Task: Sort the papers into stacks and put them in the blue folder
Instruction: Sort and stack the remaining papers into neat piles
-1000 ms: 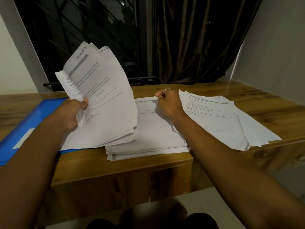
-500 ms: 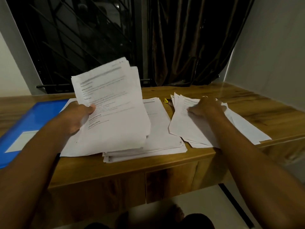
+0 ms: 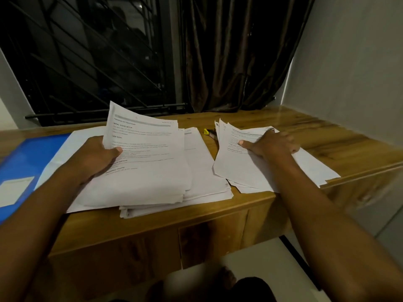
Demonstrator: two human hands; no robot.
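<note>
Left hand (image 3: pixel 96 158) grips a sheaf of white printed papers (image 3: pixel 150 168); right hand (image 3: pixel 273 144) presses flat on loose white sheets (image 3: pixel 237 171); flat blue plastic folder (image 3: pixel 32 153) lies beyond the left hand's outer side

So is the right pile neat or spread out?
Spread out: the right pile is fanned, sheet edges staggered, with the right hand flat on it.
</note>
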